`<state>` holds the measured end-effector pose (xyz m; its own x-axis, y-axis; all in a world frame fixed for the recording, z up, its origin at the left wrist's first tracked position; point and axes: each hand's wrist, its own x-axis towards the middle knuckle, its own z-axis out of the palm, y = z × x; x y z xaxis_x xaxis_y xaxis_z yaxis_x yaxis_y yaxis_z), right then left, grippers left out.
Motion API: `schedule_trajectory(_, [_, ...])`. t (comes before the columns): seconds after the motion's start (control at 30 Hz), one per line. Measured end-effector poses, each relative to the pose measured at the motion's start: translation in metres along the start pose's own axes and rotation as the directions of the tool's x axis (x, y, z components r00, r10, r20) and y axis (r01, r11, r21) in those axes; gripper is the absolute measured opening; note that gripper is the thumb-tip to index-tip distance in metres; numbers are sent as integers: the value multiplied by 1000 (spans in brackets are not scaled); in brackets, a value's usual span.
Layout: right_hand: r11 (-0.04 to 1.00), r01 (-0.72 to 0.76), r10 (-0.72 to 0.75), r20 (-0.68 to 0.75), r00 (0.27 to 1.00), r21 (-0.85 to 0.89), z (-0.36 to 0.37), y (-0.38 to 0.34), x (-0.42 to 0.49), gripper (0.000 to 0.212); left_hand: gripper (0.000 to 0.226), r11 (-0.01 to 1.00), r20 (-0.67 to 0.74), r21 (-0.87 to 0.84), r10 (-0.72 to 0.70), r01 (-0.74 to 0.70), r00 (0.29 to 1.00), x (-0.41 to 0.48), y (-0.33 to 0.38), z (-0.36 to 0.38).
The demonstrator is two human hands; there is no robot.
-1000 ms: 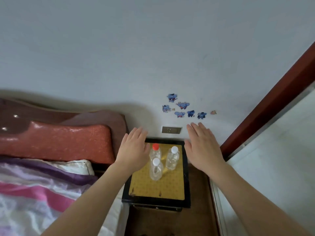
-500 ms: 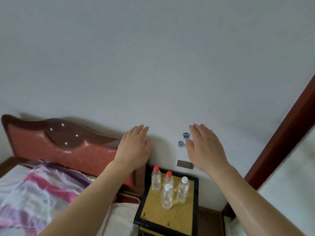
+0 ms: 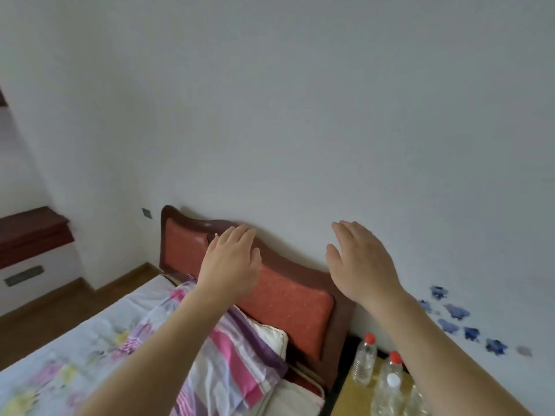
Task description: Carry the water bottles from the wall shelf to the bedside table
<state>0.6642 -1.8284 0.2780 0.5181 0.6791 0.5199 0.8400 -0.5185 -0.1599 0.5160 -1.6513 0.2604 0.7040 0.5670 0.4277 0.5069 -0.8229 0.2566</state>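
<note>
Both hands, left hand [image 3: 229, 261] and right hand [image 3: 360, 262], were empty with fingers spread flat (palms down), while 3 water bottles [image 3: 364, 360] stood upright at 5 o'clock on the bedside table [image 3: 348, 399].

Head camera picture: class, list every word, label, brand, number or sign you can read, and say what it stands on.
No readable text anywhere.
Water bottles on the bedside table: clear, no label legible.
Blue stickers on the wall: blurred shapes, no lettering made out.
Wall plate beside the headboard: too small to read.
</note>
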Motion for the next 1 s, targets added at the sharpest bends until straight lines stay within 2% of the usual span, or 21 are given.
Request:
schedule_trajectory(0.23, [954,216,-230,45,972,208,54,-130,33,46,49,963,-48,118,-238,242,970,-52,-116,-61])
schedule_trajectory(0.4, [865,380,-426,79,901,328,86,-205,53,49,43,871,-143,183,-435,456,889,-92,-167,-95])
schedule_trajectory(0.5, [775,473,-554,92,827,420,100,-251,58,49,46,779,-202,203,-560,594,803,-127,-191,-112])
schedule_trajectory(0.67, [574,610,-748,48,662,546,107,-333,45,48,48,567,-309,235,-726,789,614,-196,-210,-148])
schedule_trajectory(0.87, [324,691,-888,-44,457,646,82,-429,-29,51,50,316,-457,227,-801,921,388,-312,-201,-201])
schedule_trajectory(1.0, [168,722,-931,-132,339,671,47,-487,-97,51,51,180,-530,193,-809,965,257,-399,-180,-243])
